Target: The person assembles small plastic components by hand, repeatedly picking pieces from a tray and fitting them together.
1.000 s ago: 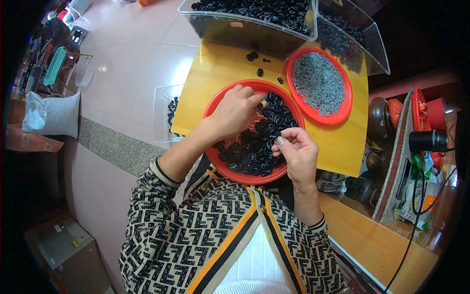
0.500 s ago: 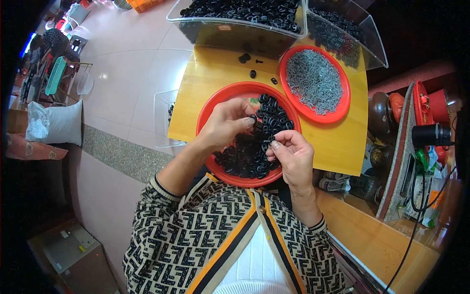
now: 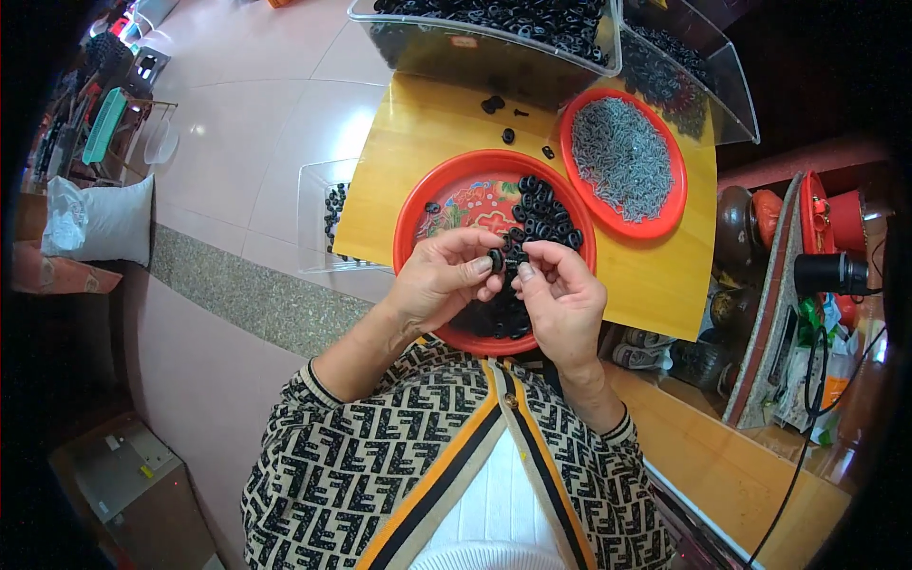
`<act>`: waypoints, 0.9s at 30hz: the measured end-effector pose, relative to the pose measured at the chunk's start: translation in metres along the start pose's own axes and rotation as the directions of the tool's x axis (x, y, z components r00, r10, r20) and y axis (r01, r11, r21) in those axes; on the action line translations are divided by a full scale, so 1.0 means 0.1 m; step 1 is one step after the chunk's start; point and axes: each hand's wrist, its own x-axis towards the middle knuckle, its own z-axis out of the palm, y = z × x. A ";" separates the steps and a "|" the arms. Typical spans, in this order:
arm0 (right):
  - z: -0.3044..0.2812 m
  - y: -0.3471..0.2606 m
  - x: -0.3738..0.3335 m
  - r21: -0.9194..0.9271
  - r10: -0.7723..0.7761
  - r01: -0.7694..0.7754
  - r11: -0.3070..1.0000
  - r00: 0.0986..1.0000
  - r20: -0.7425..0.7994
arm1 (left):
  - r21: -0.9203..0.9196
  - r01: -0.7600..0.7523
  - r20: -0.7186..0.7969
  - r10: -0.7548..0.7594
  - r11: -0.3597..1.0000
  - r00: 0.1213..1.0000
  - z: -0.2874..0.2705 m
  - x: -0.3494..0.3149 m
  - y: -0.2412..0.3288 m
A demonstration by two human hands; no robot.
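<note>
Over a red plastic plate (image 3: 410, 195) with a flower-patterned bottom, my two hands come close together. My left hand (image 3: 439, 277) is closed, pinching a small black ring-like plastic part (image 3: 495, 259) between thumb and fingers. Thumb and fingertips of my right hand (image 3: 562, 302) are pressed together just beside it; what they hold is too small and dark to make out. A pile of small black plastic parts (image 3: 548, 214) covers the plate's right side and runs beneath my hands, which hide some of it.
Behind, a second red plate (image 3: 671, 209) holds grey screws (image 3: 622, 157) on the yellow board (image 3: 655, 285). Clear bins (image 3: 446, 47) of black parts stand at the back. A few loose black pieces (image 3: 508, 136) lie on the board. Another clear bin (image 3: 318, 223) is at left.
My left hand has lifted from the pile with a black part and moved down toward me. My right hand has turned and risen slightly, its fingertips now beside the left's.
</note>
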 end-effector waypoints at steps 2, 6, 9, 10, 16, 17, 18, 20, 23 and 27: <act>0.00 0.04 0.00 -0.064 -0.034 0.034 0.997 0.999 -0.006 | 0.017 -0.016 0.012 0.015 1.000 1.000 0.00 -0.01 0.00; 0.02 0.07 0.01 -0.111 -0.052 0.049 0.993 0.998 -0.024 | 0.068 -0.047 0.019 0.046 0.997 0.999 -0.01 -0.02 0.01; 0.02 0.08 0.02 -0.157 -0.058 0.052 0.986 0.998 -0.039 | 0.106 -0.088 0.036 0.084 0.991 0.996 -0.02 -0.02 -0.01; 0.02 0.07 0.03 -0.170 -0.055 0.049 0.984 0.998 -0.031 | 0.104 -0.088 0.035 0.085 0.991 0.996 -0.02 -0.02 -0.01; 0.04 0.07 0.02 -0.173 -0.036 0.031 0.984 0.999 -0.031 | 0.325 -0.122 0.022 0.121 0.938 0.992 0.00 -0.03 -0.03; 0.04 0.07 0.02 -0.164 -0.025 0.019 0.986 0.999 -0.030 | 0.358 -0.149 0.031 0.147 0.922 0.989 0.00 -0.03 -0.04; 0.04 0.06 0.03 -0.164 -0.024 0.019 0.986 0.999 -0.029 | 0.390 -0.175 0.041 0.172 0.904 0.984 0.00 -0.03 -0.04; 0.04 0.05 0.03 -0.188 0.005 -0.007 0.982 1.000 -0.011 | 0.413 -0.180 0.044 0.177 0.893 0.983 0.00 -0.04 -0.04; 0.04 0.06 0.03 -0.191 0.015 -0.012 0.981 1.000 0.018 | 0.430 -0.176 0.039 0.176 0.886 0.984 -0.01 -0.04 -0.05; 0.04 0.08 0.04 -0.157 0.041 -0.041 0.987 0.999 -0.003 | 0.429 -0.162 0.021 0.169 0.889 0.985 -0.01 -0.04 -0.06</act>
